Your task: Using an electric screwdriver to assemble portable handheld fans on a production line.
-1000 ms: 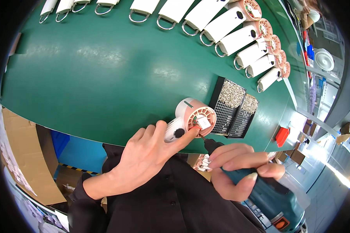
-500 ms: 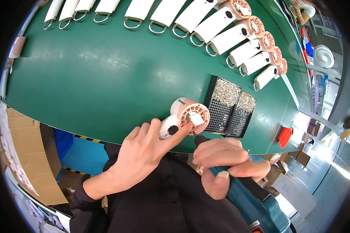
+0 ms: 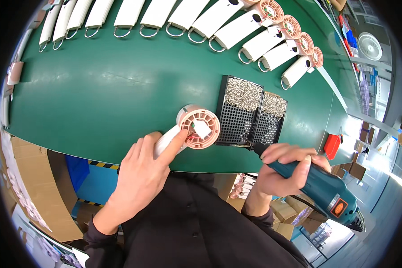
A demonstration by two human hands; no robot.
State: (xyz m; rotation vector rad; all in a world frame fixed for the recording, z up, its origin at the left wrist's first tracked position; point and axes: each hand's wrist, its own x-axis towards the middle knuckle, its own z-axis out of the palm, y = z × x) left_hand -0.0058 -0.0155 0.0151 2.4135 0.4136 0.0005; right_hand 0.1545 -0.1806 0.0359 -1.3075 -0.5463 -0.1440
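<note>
My left hand grips the white handle of a handheld device at the table's near edge. Its index finger rests on the open, round pink head, which faces up and shows wires and a small white square piece. In my right hand is a teal electric screwdriver, fingers wrapped round its front part. The dark tip points left, at the near edge of two black perforated trays. Small metal screws are heaped at the trays' far ends, with several more in the holes.
A curved row of similar white devices with metal loops lies along the far side of the green table. On the right is a red holder. Cardboard boxes stand beyond the near left edge.
My right hand has moved right and turned the screwdriver so its body rises to the right. The left hand and device sit slightly farther left in view; the whole view has shifted.
</note>
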